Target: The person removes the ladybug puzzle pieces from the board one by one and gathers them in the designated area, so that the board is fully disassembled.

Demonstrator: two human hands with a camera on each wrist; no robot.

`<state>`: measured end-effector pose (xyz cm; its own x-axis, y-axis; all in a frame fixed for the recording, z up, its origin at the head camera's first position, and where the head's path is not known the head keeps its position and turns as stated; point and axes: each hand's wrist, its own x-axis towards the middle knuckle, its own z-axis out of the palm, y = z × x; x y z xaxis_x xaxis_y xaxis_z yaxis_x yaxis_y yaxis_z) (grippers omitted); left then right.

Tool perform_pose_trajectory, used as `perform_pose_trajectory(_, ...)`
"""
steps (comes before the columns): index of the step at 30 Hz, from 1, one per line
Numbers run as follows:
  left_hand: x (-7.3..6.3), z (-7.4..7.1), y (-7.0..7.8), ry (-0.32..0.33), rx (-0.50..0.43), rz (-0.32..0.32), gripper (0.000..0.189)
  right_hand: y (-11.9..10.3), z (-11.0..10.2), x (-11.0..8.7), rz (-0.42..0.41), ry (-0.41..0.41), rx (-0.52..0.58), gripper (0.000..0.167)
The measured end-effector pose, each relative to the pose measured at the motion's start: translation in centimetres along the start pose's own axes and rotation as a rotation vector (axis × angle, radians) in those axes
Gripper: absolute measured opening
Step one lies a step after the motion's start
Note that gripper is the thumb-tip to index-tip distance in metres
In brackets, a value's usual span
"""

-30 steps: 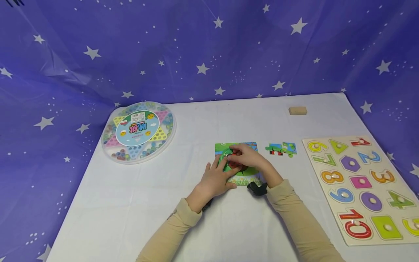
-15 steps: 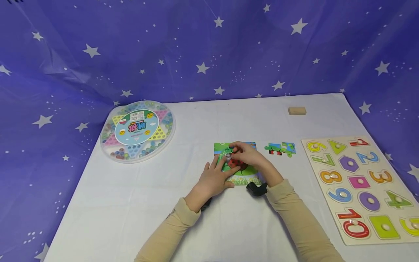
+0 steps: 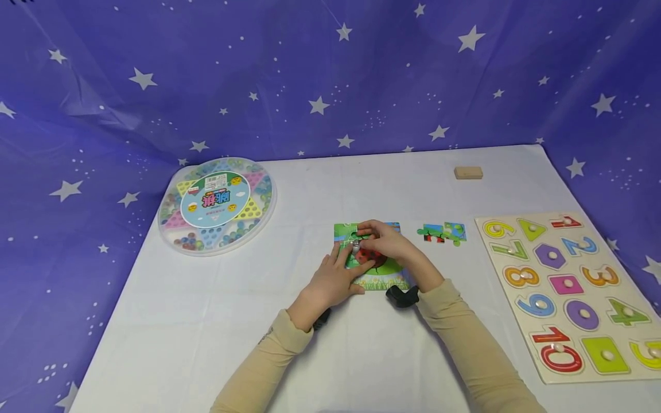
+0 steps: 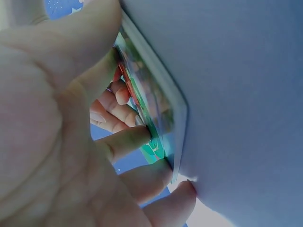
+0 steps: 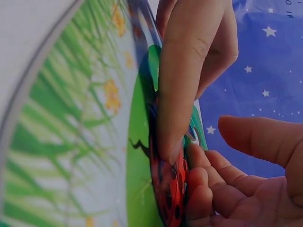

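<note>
Beneath a person's two hands, one ladybug puzzle (image 3: 388,271) lay on a white-covered table (image 3: 289,195). The left hand (image 3: 333,281), fingers straight and spread, pressed on the puzzle and had hold of nothing; the right hand (image 3: 389,244) bent its fingers down onto the ladybug, though whether they pinched a piece could not be told. Two loose pieces, a left piece (image 3: 432,232) and a right piece (image 3: 455,231), sat side by side near the right hand, to its right. Farther right of it, one number board (image 3: 562,299) carried ten numbers and five shapes, the 5 cut by the edge of view. One wooden block (image 3: 468,172) rested beyond the right hand, and one round marble game (image 3: 216,201) lay well apart from the left hand, beyond it and to its left. A purple starry backdrop (image 3: 382,69) hung behind. Fingers hid part of the puzzle from the head camera, and a black wrist mount (image 3: 401,296) below the right hand covered its near corner. The left wrist view showed the puzzle's pale edge nearly side-on; the right wrist view brought out orange flowers in the grass and a left-hand finger against the red shell.
</note>
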<state>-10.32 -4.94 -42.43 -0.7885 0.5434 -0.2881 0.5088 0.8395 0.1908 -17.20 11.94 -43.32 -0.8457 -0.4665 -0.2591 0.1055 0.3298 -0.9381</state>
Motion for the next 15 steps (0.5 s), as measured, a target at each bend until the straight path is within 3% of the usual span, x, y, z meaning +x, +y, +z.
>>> perform_pose_trajectory(6, -0.2, -0.2, 0.0, -0.010, 0.037, 0.004, 0.060, 0.0, 0.5, 0.3, -0.016, 0.019, -0.042, 0.054)
perform_pose_trajectory(15, -0.4, -0.3, 0.2, 0.021, 0.117, -0.002, 0.058, -0.6, 1.3, 1.2, -0.072, 0.074, -0.446, 0.046)
